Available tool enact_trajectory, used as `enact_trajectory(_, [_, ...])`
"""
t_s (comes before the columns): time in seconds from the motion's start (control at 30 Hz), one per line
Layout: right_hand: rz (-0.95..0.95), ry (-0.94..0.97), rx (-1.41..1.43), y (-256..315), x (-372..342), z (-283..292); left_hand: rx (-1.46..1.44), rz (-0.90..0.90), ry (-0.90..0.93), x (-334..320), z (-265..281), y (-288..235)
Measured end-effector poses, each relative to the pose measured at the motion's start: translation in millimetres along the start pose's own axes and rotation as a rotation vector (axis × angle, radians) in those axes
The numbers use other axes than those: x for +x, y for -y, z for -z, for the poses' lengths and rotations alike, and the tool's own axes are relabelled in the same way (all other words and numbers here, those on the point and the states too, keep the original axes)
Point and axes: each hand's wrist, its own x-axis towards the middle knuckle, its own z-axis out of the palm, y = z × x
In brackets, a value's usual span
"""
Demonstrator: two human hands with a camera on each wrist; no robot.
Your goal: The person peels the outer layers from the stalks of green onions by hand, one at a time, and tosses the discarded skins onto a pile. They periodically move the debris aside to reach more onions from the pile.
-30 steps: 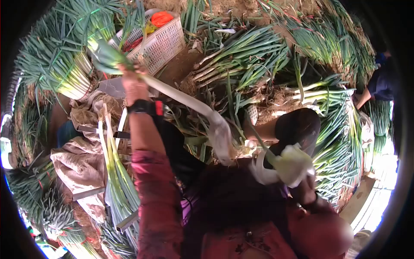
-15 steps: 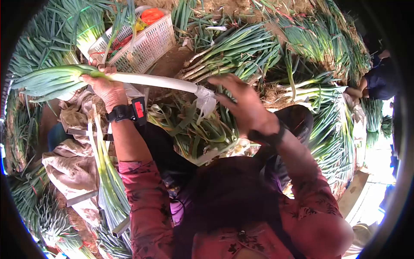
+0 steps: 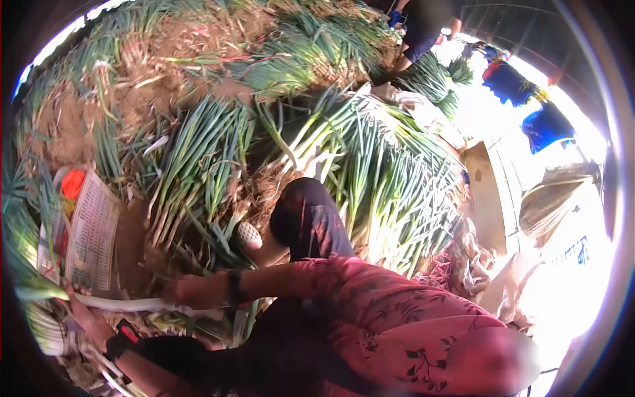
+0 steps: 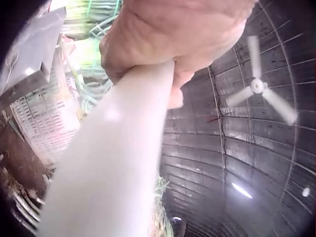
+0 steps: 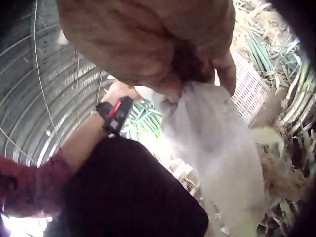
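Observation:
My left hand (image 3: pixel 89 316) is at the lower left of the head view, gripping a leek (image 3: pixel 132 304) near where the white shank meets the green leaves. In the left wrist view its fingers curl round the thick, smooth white shank (image 4: pixel 113 148). My right hand (image 3: pixel 188 291) holds the same leek farther along, toward the root end. The right wrist view shows its fingers and thumb closed on the shank, with pale, translucent outer skin (image 5: pixel 217 143) hanging loose below them. Most of the root end is hidden.
A white plastic crate (image 3: pixel 92 231) with an orange item (image 3: pixel 72 183) inside stands beyond my left hand. Heaps of leeks (image 3: pixel 198 159) cover the ground ahead, and more lie by my knee (image 3: pixel 307 215). Another person (image 3: pixel 423 30) is at the far right.
The head view has swung to the right. My right hand came up from beside the lap, where it held loose pale skin, reached over, and now grips the leek's shank. The left hand still holds the leek.

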Motion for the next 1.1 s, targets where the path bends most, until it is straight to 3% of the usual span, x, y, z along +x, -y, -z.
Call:
enact_trajectory(0.07, [-0.055,0.129,0.350,16.5,15.2,35.0,-0.054,0.008,0.171,-11.9,-18.5,2.7])
enact_trajectory(0.1, [-0.059,0.120,0.342,10.5,14.6,28.8,-0.058,0.009,0.183,-21.9,-28.9,-0.1])
enact_trajectory(0.17, [0.196,-0.160,0.343,-12.7,13.2,-9.2,0.191,0.008,0.002,-40.8,-56.0,-4.9])
enact_trajectory(0.2, [0.017,0.330,-0.234,-0.5,23.1,-5.8,0.301,-0.012,0.005,-33.1,-54.1,8.7])
enact_trajectory(0.23, [0.013,0.326,-0.242,1.5,21.1,-7.7,0.295,-0.013,0.013,-30.8,-56.0,12.1])
enact_trajectory(0.37, [0.065,0.092,-0.491,-0.4,13.1,-13.9,0.358,-0.087,-0.023,-34.7,-75.1,16.3])
enact_trajectory(0.43, [0.105,-0.160,-0.646,-4.1,11.5,-8.0,0.366,-0.083,-0.005,-37.9,-80.5,13.9])
enact_trajectory(0.47, [0.103,-0.162,-0.648,-1.1,10.6,-3.5,0.367,-0.078,-0.018,-42.6,-85.0,11.5])
enact_trajectory(0.57, [-0.046,-0.172,-0.446,5.7,10.5,4.6,0.336,-0.100,-0.114,-42.8,-91.3,10.6])
enact_trajectory(0.63, [-0.617,0.035,0.296,5.6,11.4,7.5,0.256,-0.130,-0.077,-39.7,-87.0,15.6])
enact_trajectory(0.73, [-0.645,-0.013,0.269,10.7,5.3,3.6,0.193,-0.107,0.011,-15.2,-57.7,25.8])
enact_trajectory(0.77, [-0.646,-0.012,0.268,19.1,2.7,15.2,0.209,-0.043,0.071,-13.4,-55.1,25.6])
enact_trajectory(0.83, [0.039,-0.138,-0.485,33.7,0.4,37.7,0.281,-0.047,0.019,-17.8,-58.6,26.0])
enact_trajectory(0.87, [0.043,-0.140,-0.482,33.0,1.9,36.6,0.354,-0.053,-0.042,-23.2,-62.2,22.3])
enact_trajectory(0.9, [0.164,-0.095,-0.566,31.9,3.2,35.5,0.354,-0.056,-0.043,-28.1,-64.7,19.9])
enact_trajectory(0.97, [0.287,-0.050,-0.653,31.0,9.6,43.0,0.358,-0.122,0.022,-35.5,-71.3,16.5])
enact_trajectory(1.03, [-0.107,0.261,-0.231,24.5,19.1,51.7,0.297,-0.087,0.050,-38.5,-76.6,7.8])
enact_trajectory(1.07, [-0.105,0.266,-0.234,18.8,17.2,38.3,0.237,-0.050,0.082,-39.2,-77.6,6.1])
enact_trajectory(1.1, [-0.197,0.123,-0.075,12.6,11.8,19.1,0.233,-0.050,0.077,-38.9,-77.0,7.2])
